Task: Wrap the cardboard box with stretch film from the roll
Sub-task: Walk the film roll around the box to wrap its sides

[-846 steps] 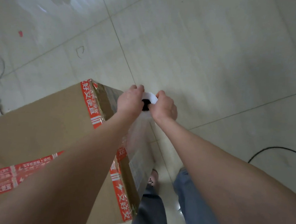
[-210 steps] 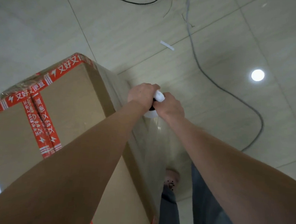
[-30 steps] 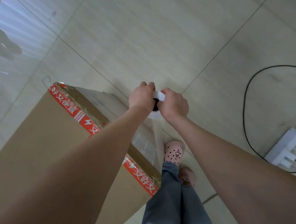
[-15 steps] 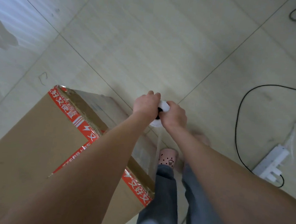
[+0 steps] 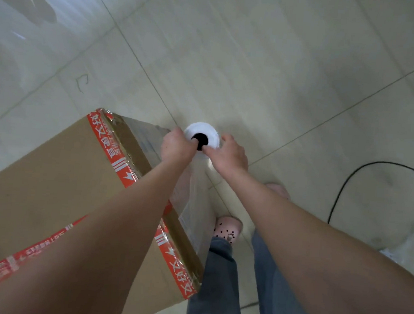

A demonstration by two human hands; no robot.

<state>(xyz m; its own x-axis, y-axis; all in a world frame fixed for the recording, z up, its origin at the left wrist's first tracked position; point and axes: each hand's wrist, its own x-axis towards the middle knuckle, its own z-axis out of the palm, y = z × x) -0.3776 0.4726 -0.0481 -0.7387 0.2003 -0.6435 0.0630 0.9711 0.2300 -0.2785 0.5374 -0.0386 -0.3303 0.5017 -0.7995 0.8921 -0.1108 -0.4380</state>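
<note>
Cardboard box [image 5: 51,190]: one; roll [image 5: 204,129]: one.

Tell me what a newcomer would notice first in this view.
The white stretch film roll, seen end-on with its dark core, sits mid-frame, gripped by the left hand and the right hand. Left of it stands the big cardboard box edged with red printed tape, film drawn down its near side. A black cable curves over the floor tiles at far right.
</note>
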